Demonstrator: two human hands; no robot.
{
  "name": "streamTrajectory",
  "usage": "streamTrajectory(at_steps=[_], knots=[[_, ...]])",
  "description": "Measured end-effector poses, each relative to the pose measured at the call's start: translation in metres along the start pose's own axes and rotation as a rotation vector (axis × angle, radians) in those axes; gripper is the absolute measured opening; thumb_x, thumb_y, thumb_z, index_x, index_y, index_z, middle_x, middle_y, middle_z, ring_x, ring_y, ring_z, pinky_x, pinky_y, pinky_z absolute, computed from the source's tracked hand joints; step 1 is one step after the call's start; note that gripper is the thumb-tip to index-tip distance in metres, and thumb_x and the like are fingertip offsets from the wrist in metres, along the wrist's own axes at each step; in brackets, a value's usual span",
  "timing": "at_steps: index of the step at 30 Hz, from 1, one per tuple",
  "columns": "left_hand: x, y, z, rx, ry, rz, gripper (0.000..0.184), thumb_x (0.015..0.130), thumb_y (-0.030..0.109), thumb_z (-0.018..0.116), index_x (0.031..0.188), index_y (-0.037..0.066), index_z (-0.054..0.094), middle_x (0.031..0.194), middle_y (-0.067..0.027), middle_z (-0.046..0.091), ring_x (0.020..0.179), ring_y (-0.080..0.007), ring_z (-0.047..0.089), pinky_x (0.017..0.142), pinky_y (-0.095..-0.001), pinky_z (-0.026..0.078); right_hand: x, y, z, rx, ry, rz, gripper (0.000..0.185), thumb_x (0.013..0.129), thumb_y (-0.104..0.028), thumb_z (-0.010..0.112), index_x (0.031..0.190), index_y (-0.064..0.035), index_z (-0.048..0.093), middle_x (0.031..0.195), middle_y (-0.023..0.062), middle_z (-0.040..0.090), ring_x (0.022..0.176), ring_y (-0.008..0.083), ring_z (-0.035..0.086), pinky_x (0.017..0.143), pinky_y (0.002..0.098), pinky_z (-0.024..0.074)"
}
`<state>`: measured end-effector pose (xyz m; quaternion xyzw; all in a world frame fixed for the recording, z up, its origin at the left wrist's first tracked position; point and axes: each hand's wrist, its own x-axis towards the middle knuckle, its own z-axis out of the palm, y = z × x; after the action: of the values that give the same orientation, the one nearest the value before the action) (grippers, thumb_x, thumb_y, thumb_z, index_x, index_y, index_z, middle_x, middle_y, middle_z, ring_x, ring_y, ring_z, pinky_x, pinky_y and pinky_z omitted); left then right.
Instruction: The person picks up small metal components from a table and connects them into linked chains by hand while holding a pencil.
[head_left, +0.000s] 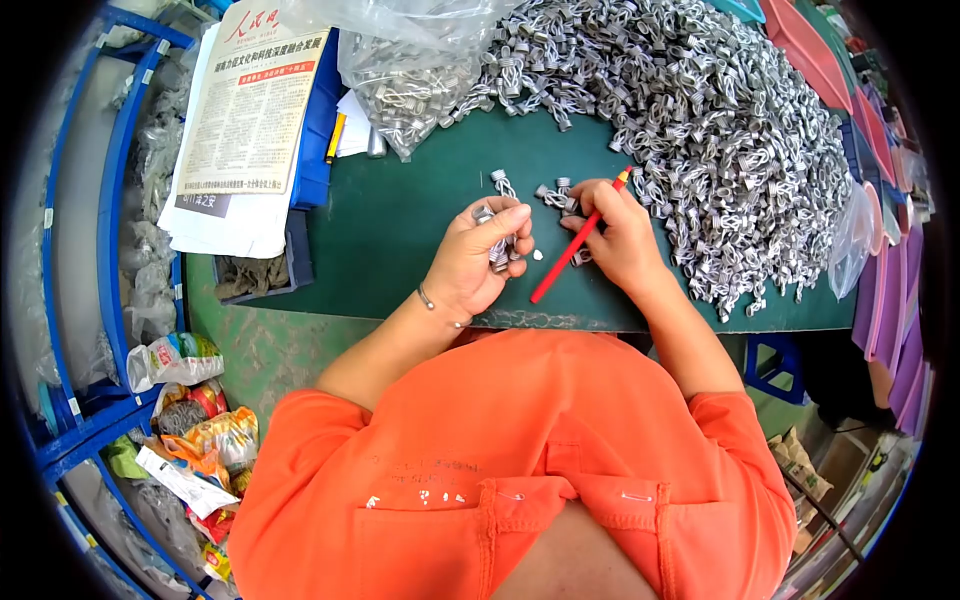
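Observation:
My left hand (470,258) is closed around several small grey metal parts with wire loops (498,254), its thumb pressed on top of them. My right hand (628,238) grips a slim red pen-shaped tool (562,262) with a yellow end, which slants across the fingers. At the right fingertips lie a couple of similar looped metal parts (552,196), and I cannot tell whether the fingers also pinch one. Another looped part (503,184) rests on the green tabletop (410,190) just beyond my left hand. A small white scrap (538,254) sits between the hands.
A large heap of looped metal parts (730,130) covers the table's right and back. A clear plastic bag (410,90) of parts stands at the back. To the left are a newspaper (255,110), a blue bin (318,120) and a grey box (298,250). Pink trays (805,50) line the right.

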<state>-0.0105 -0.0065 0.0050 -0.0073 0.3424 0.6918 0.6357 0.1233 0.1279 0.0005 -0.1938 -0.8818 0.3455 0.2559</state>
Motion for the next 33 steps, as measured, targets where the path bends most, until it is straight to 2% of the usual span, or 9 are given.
streamTrajectory(at_steps=[6, 9, 12, 15, 19, 22, 25, 30, 33], knots=[[-0.001, -0.005, 0.009, 0.229, 0.166, 0.068, 0.015, 0.079, 0.007, 0.059, 0.093, 0.002, 0.054, 0.073, -0.0044, 0.056, 0.059, -0.0102, 0.053, 0.041, -0.0194, 0.039, -0.007, 0.007, -0.002, 0.284, 0.072, 0.184, 0.024, 0.073, 0.003, 0.064, 0.072, -0.0043, 0.041, 0.075, 0.0092, 0.058, 0.06, 0.0158, 0.056, 0.051, 0.027, 0.0436], [-0.002, -0.009, 0.012, 0.367, 0.151, 0.117, 0.023, 0.078, 0.006, 0.06, 0.099, -0.002, 0.053, 0.076, -0.0047, 0.057, 0.058, -0.0093, 0.054, 0.041, -0.0182, 0.039, -0.01, -0.002, -0.009, 0.968, -0.023, 0.524, 0.024, 0.078, 0.0, 0.06, 0.069, -0.0076, 0.039, 0.079, 0.0087, 0.058, 0.069, 0.0125, 0.057, 0.055, 0.0216, 0.0463], [-0.004, -0.009, 0.016, 0.435, 0.072, 0.161, 0.022, 0.076, 0.006, 0.063, 0.096, -0.002, 0.056, 0.077, -0.0036, 0.058, 0.06, -0.0087, 0.055, 0.045, -0.0189, 0.041, -0.015, -0.007, -0.009, 1.033, -0.08, 0.576, 0.023, 0.079, 0.0, 0.06, 0.071, -0.0072, 0.04, 0.081, 0.0092, 0.058, 0.069, 0.013, 0.058, 0.057, 0.0218, 0.0469], [-0.005, -0.008, 0.019, 0.994, -0.057, 0.615, 0.014, 0.075, 0.003, 0.066, 0.087, 0.001, 0.059, 0.081, -0.0024, 0.059, 0.067, -0.0072, 0.054, 0.061, -0.0174, 0.043, -0.016, -0.006, -0.008, 1.133, -0.088, 0.518, 0.02, 0.079, -0.001, 0.059, 0.075, -0.0072, 0.041, 0.091, 0.0138, 0.059, 0.071, 0.0131, 0.058, 0.058, 0.023, 0.0483], [-0.003, -0.006, 0.021, 1.189, -0.184, 0.874, 0.017, 0.074, 0.002, 0.066, 0.09, 0.0, 0.058, 0.08, -0.0031, 0.059, 0.067, -0.0073, 0.053, 0.058, -0.0181, 0.042, -0.019, -0.004, -0.008, 1.17, -0.02, 0.434, 0.023, 0.077, 0.003, 0.06, 0.078, -0.0072, 0.039, 0.098, 0.0183, 0.059, 0.074, 0.0135, 0.058, 0.062, 0.0239, 0.0496], [-0.01, -0.005, 0.026, 0.786, -0.026, 0.384, 0.02, 0.075, 0.002, 0.065, 0.092, -0.002, 0.057, 0.078, -0.0056, 0.059, 0.061, -0.009, 0.053, 0.051, -0.0183, 0.041, -0.015, -0.018, -0.011, 1.082, 0.128, 0.346, 0.028, 0.074, 0.005, 0.063, 0.074, -0.0069, 0.038, 0.096, 0.0178, 0.06, 0.07, 0.0125, 0.057, 0.061, 0.0236, 0.0484], [-0.007, -0.011, 0.023, 0.412, -0.031, 0.253, 0.022, 0.075, 0.002, 0.065, 0.095, -0.002, 0.057, 0.075, -0.0051, 0.059, 0.057, -0.0072, 0.052, 0.045, -0.0181, 0.04, -0.011, -0.027, -0.018, 0.44, 0.164, -0.149, 0.029, 0.073, 0.004, 0.065, 0.072, -0.0057, 0.037, 0.093, 0.0176, 0.06, 0.065, 0.0099, 0.052, 0.057, 0.0228, 0.0446], [-0.012, -0.011, 0.02, 0.517, 0.034, 0.33, 0.021, 0.073, 0.003, 0.067, 0.092, -0.001, 0.058, 0.077, -0.0053, 0.06, 0.063, -0.0071, 0.054, 0.05, -0.0193, 0.043, -0.012, -0.027, -0.012, 0.767, 0.092, 0.202, 0.026, 0.075, 0.005, 0.062, 0.073, -0.0056, 0.038, 0.094, 0.0169, 0.06, 0.065, 0.0087, 0.054, 0.058, 0.0207, 0.0459], [-0.012, -0.01, 0.022, 0.963, -0.072, 0.797, 0.022, 0.069, 0.0, 0.07, 0.088, 0.0, 0.06, 0.078, -0.0051, 0.059, 0.069, -0.0106, 0.055, 0.062, -0.0208, 0.044, -0.018, -0.019, -0.005, 1.012, -0.003, 0.389, 0.022, 0.077, 0.005, 0.058, 0.075, -0.0053, 0.039, 0.096, 0.0182, 0.06, 0.069, 0.0102, 0.056, 0.061, 0.0213, 0.0487]])
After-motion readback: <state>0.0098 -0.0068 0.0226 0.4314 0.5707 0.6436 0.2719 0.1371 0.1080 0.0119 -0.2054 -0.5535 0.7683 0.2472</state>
